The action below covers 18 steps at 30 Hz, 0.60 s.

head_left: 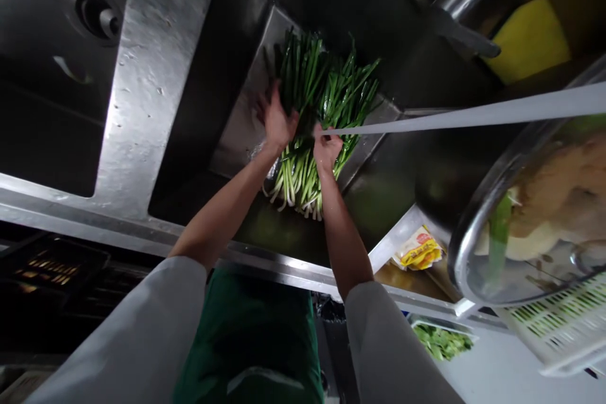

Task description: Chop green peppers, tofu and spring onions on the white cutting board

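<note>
Many onions (334, 101) lie in the sink (239, 129) beside the left grip (278, 121), fingers spread, and under the right grip (327, 148), though I cannot tell if that one pinches any.

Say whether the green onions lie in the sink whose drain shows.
No, the green onions lie in the adjacent sink, right of the drain.

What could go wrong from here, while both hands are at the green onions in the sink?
The green onions are thin and loose, so the left hand or right hand might bend or bruise some. Splashes from the sink could perhaps wet the yellow-and-white packet to its right, or reach the food in the uncovered metal bowl.
</note>
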Motion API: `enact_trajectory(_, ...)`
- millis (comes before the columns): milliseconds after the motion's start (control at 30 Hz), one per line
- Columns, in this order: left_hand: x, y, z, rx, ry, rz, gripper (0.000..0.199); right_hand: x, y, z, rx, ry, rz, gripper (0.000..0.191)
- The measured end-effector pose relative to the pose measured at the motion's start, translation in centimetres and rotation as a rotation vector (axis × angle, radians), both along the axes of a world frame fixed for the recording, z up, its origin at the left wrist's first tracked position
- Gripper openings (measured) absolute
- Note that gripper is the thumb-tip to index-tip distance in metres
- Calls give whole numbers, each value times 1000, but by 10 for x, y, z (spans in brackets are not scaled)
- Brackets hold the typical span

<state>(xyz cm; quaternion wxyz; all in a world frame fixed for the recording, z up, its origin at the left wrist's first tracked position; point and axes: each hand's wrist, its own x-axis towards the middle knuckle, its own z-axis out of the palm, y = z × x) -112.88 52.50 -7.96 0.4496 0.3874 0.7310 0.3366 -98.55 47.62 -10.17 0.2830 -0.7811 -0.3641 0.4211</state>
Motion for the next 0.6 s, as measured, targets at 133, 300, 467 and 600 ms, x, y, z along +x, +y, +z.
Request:
enact_trajectory(133,19,-1,5,-45,-233,-308,34,0,-3,20,-22,117,52,21)
enact_trajectory(300,20,0,-11,-123,-403,-416,20,9,-4,36,-137,361,-23,29)
enact_trajectory(467,11,-9,-13,-7,-518,-499,27,14,6,28,-149,285,-34,40)
enact_trajectory(600,9,-14,-21,-34,-470,-447,37,14,7,17,-101,208,43,33)
